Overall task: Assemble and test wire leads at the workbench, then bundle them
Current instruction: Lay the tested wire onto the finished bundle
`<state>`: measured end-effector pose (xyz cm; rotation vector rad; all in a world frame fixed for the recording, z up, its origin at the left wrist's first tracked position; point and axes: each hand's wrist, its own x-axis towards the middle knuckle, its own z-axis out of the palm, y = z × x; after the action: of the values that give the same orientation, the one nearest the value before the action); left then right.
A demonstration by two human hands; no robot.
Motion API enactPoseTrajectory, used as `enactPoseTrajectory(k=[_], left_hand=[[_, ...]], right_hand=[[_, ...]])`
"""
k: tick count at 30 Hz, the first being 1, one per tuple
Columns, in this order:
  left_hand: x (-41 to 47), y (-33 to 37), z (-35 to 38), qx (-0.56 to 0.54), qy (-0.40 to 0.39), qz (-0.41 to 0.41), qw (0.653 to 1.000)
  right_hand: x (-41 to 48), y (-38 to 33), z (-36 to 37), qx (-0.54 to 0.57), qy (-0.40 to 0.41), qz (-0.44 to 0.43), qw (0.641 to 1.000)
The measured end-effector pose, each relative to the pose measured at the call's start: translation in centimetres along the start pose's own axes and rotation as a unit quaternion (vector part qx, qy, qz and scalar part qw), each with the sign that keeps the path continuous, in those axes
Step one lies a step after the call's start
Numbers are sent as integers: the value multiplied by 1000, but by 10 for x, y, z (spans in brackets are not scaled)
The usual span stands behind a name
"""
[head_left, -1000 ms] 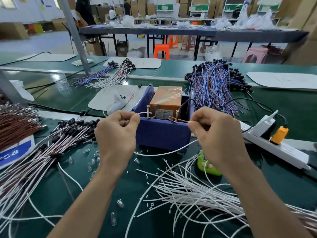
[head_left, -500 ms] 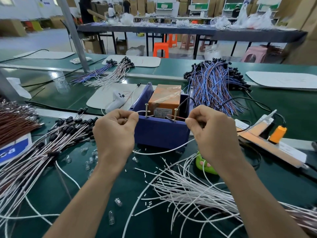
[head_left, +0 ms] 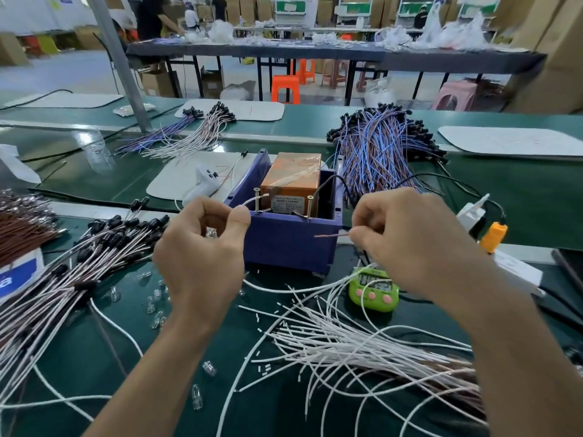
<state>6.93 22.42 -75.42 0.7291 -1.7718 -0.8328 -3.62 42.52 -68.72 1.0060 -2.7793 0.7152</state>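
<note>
My left hand (head_left: 202,247) pinches the white end of a wire lead (head_left: 252,201), whose tip lies by the left screw post (head_left: 257,200) of the blue test box (head_left: 290,244). My right hand (head_left: 410,238) pinches the lead's other, reddish bare end (head_left: 331,235), which hangs in front of the box wall, below the right screw post (head_left: 309,207). An orange block (head_left: 293,181) sits inside the box. Loose white leads (head_left: 347,342) lie fanned on the green bench (head_left: 176,402) below my hands.
A heap of finished leads with black caps (head_left: 94,247) lies at left, brown leads (head_left: 22,222) beyond it. Blue and brown leads (head_left: 378,149) pile behind the box. A green timer (head_left: 373,288) and a white power strip (head_left: 492,244) sit at right. Small clear bulbs (head_left: 154,298) are scattered about.
My right hand has pulled its wire end down and away from the right screw post. My left hand stays by the left post. The camera has tilted slightly.
</note>
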Motion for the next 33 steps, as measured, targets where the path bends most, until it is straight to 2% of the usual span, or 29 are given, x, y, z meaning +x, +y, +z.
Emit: enactPoseTrajectory(k=[3, 6, 9, 14, 17, 19, 21, 23, 27, 31, 33], left_hand=[[-7, 10, -2, -68, -64, 28, 995], [-15, 20, -1, -171, -182, -11, 968], [-29, 28, 2, -230, -311, -61, 920], [-58, 54, 13, -264, -490, -187, 809], [-77, 63, 21, -258, -555, -247, 751], [-87, 64, 23, -231, -575, -272, 736], [-94, 61, 24, -179, -580, -277, 745], [-98, 52, 22, -103, -575, -245, 774], [-90, 40, 13, 60, -543, -97, 832], [-73, 41, 3, 82, -429, -5, 900], [-71, 51, 0, 42, -379, 59, 923]], right_hand=[[-11, 6, -22, -58, -45, 49, 996], [-28, 20, -38, -73, -58, 93, 991], [-48, 37, -53, -104, -64, 132, 984], [-87, 63, -87, -186, -51, 187, 963], [-108, 79, -94, -230, -55, 213, 948], [-121, 89, -86, -254, -66, 219, 940], [-133, 98, -68, -288, -89, 190, 934], [-144, 108, -46, -289, -94, 157, 940], [-162, 126, 0, -101, -45, 155, 982], [-180, 133, 28, 17, 67, 130, 989], [-182, 132, 29, 52, 93, 141, 984]])
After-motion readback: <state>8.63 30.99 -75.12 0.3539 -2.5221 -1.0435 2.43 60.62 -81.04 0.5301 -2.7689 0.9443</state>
